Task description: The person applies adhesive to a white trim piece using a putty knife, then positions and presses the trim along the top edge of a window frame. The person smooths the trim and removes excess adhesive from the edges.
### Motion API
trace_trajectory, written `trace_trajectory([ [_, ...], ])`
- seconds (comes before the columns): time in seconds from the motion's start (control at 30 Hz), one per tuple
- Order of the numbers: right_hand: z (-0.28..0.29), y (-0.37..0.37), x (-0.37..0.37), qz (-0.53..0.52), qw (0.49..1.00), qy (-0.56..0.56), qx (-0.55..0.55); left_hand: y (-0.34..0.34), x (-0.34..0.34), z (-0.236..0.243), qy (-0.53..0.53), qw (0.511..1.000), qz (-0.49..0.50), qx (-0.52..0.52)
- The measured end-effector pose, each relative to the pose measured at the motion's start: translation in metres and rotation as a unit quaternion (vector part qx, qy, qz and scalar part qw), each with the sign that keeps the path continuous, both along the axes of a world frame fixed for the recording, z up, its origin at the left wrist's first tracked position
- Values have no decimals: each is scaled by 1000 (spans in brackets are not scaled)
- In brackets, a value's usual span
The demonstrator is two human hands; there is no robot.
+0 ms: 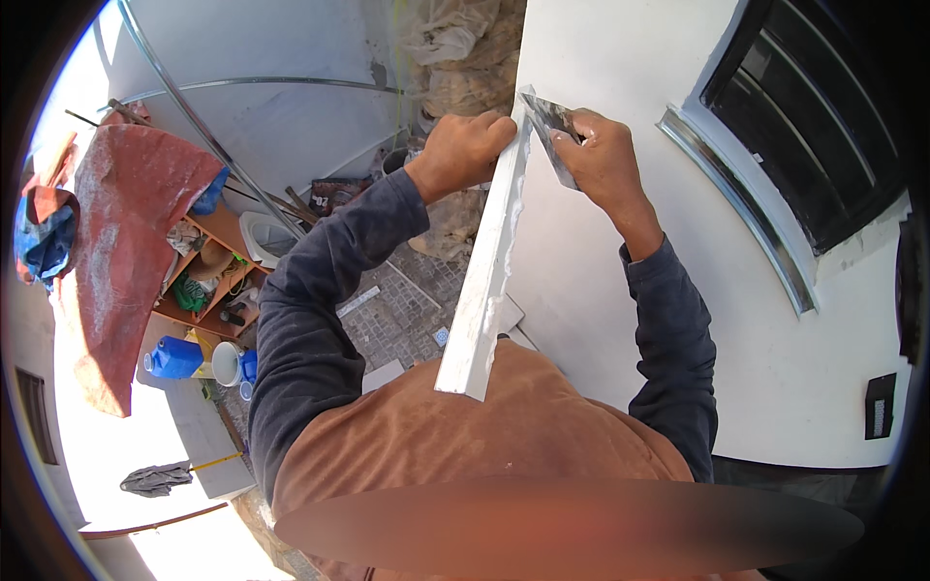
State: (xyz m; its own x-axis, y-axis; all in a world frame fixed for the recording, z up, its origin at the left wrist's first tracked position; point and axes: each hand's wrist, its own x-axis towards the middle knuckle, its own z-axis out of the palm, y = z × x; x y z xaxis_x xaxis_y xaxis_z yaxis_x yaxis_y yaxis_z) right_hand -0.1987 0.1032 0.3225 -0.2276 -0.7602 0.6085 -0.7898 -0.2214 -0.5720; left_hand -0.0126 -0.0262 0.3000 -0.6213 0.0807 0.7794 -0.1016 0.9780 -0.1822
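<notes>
**Hands meet at the far end of a white bar, clutter on the left**

A red sheet (140, 194) drapes beside an orange shelf (225, 225) crammed with odds and ends, a blue jug (176, 357) and a white bucket (227, 364) near it, all well to my left. Sacks (472, 82) crowd the ground beyond my hands; a white wall (591, 290) rises close on my right, with a dark window (809, 116) farther over. Between wall and shelf, the bar (491, 261) stretches lengthwise ahead of me, near end before my chest, far end pointing away and slightly right. My left hand (461, 155), fingers curled tight, grips it near that far end. My right hand (604, 163) closes around a scraper (548, 121), its blade at the bar's right edge.
</notes>
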Motion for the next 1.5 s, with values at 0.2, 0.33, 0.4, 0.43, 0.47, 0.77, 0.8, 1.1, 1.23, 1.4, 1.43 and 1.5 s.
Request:
trace_trajectory([
  [0.2, 5, 3, 5, -42, 998, 31, 28, -7, 4, 1, -8, 1000, 9, 20],
  [0.33, 1, 20, 30, -8, 980, 167, -112, -9, 1, 0, -9, 999, 16, 42],
  [0.4, 0, 40, 43, 8, 975, 174, -140, -10, 0, -2, 8, 998, -9, 59],
  [0.43, 0, 50, 48, 7, 974, 170, -147, -11, 0, -2, 14, 997, -21, 69],
  [0.47, 1, 57, 51, 13, 973, 169, -154, -11, 0, -2, 14, 997, -7, 70],
  [0.77, 8, 67, 36, -19, 992, 4, -127, -12, -5, -1, 14, 998, 13, 56],
  [0.8, 9, 68, 35, -28, 990, 7, -138, -11, -6, -1, 18, 999, 10, 49],
  [1.1, 58, 61, 5, 44, 972, -194, 123, -2, -14, 8, -16, 999, 11, -46],
  [1.23, 68, 57, -5, 142, 940, -285, 119, -3, -19, 9, -15, 997, 17, -68],
  [1.4, 52, 85, 0, 111, 970, -214, 22, -10, -17, 6, -28, 998, 50, -29],
  [1.43, 44, 90, 6, 89, 989, -115, -25, -11, -18, 5, -31, 997, 59, -29],
  [1.5, 28, 90, 19, 37, 990, 76, -111, -13, -20, 4, -35, 997, 68, -26],
])
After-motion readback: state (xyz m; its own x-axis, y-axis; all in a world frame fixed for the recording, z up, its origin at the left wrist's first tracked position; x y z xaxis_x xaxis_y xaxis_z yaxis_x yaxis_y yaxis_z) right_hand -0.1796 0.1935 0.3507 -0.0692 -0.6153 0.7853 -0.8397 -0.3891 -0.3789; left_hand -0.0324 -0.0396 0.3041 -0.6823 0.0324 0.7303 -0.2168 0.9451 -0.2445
